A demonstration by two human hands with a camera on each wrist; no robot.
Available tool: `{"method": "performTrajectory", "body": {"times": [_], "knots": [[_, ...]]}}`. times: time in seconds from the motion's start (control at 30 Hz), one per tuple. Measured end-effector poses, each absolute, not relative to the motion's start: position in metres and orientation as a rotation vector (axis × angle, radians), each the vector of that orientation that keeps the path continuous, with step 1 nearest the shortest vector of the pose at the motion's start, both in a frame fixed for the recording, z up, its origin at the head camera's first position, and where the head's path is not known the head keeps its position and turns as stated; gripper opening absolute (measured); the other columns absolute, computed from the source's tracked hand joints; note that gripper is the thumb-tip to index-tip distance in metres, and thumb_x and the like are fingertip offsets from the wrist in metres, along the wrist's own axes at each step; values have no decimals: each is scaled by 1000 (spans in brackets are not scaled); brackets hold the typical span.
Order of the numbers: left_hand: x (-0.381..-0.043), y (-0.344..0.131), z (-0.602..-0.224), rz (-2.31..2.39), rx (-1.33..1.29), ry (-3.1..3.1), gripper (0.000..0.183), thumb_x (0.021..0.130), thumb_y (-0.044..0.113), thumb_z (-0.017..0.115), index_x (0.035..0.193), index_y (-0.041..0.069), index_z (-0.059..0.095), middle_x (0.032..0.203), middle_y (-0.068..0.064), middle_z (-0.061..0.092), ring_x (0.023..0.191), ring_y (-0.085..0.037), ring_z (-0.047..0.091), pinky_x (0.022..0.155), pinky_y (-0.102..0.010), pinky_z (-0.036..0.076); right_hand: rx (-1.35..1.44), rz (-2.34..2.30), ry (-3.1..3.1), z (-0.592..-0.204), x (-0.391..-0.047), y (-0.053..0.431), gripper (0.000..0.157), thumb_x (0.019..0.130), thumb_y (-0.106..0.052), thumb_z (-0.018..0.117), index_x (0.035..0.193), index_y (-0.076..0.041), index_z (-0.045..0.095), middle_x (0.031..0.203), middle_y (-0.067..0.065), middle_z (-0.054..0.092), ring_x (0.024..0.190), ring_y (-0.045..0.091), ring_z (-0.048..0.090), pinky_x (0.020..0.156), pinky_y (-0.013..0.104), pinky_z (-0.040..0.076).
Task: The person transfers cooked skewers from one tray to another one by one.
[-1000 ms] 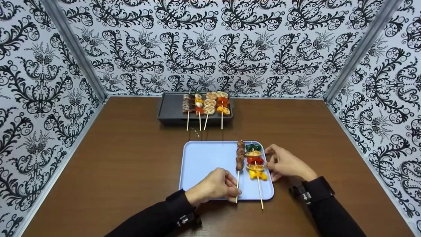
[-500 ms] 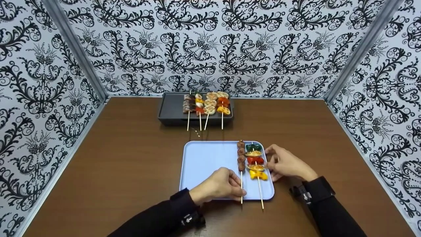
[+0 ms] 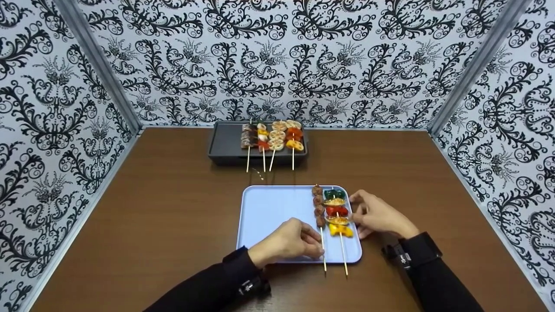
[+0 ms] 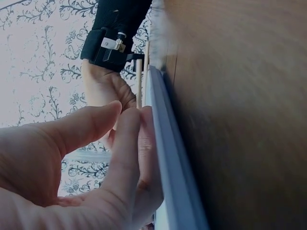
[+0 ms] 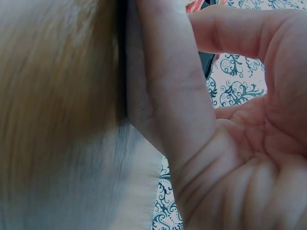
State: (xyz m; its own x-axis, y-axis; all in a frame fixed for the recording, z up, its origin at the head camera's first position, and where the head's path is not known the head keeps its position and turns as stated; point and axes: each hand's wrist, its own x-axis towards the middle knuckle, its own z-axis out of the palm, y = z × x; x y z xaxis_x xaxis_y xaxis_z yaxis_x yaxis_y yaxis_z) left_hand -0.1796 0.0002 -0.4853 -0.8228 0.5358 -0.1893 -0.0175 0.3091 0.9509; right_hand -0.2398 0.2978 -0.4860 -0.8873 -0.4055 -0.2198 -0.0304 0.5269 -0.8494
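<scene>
A meatball skewer point(image 3: 319, 211) lies slightly slanted on the light-blue tray point(image 3: 277, 208), its bare stick crossing the front rim. Beside it on the right is a vegetable skewer point(image 3: 337, 216) with green, red and yellow pieces. My left hand point(image 3: 295, 240) is over the tray's front edge, fingertips right beside the meatball skewer's stick. In the left wrist view a small gap shows between thumb and index fingertip point(image 4: 129, 115), with the wooden sticks point(image 4: 139, 84) beyond them. My right hand point(image 3: 377, 214) grips the tray's right rim, thumb above the fingers in the right wrist view.
At the back of the brown table point(image 3: 173, 208) stands a dark grill plate point(image 3: 227, 138) with several skewers, their sticks jutting over its front. Patterned panels point(image 3: 277, 65) enclose the back and sides.
My left hand has moved right with the meatball skewer, bringing it closer to the vegetable skewer. Its stick end has swung right and come away from between the fingers. The right hand stays put.
</scene>
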Motion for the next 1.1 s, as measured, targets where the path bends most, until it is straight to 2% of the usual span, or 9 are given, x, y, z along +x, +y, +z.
{"method": "performTrajectory", "body": {"times": [0.17,0.23,0.47,0.53,0.77,1.1], "knots": [[-182,-3,-484,1479,539,2221,21,84,13,86,101,4,80,84,1,77,71,-8,70,66,-20,59,-351,-1308,2376,-487,-241,298,50,98,-5,68,140,3,42,86,21,66,61,32,69,56,48,66],[-183,-5,-483,1486,553,2231,21,86,13,85,103,2,79,84,1,77,70,-10,71,66,-21,61,-357,-1309,2375,-487,-241,298,50,98,-4,68,140,4,42,86,21,66,61,33,69,56,48,66],[-186,-13,-476,1492,571,2245,17,94,16,79,106,4,76,85,1,74,69,-31,74,55,-27,62,-387,-1306,2375,-487,-241,298,49,96,-1,66,139,6,43,86,20,67,62,35,70,56,48,66],[-188,-15,-474,1475,602,2295,17,95,17,79,107,4,77,85,1,74,71,-33,74,55,-27,61,-389,-1306,2375,-487,-241,299,49,96,-1,65,139,6,43,86,20,67,62,35,70,56,47,66],[-197,-28,-466,1401,667,2518,19,95,20,79,108,7,78,90,3,75,70,-15,71,63,-23,58,-383,-1286,2387,-487,-242,299,48,98,-4,67,138,4,43,87,20,67,62,32,71,56,46,66],[-209,-56,-460,1413,658,2662,15,96,20,76,107,10,79,94,1,77,77,-18,73,69,-27,61,-363,-1288,2383,-488,-242,299,47,98,-3,66,139,4,43,87,20,66,62,32,70,57,45,66]]}}
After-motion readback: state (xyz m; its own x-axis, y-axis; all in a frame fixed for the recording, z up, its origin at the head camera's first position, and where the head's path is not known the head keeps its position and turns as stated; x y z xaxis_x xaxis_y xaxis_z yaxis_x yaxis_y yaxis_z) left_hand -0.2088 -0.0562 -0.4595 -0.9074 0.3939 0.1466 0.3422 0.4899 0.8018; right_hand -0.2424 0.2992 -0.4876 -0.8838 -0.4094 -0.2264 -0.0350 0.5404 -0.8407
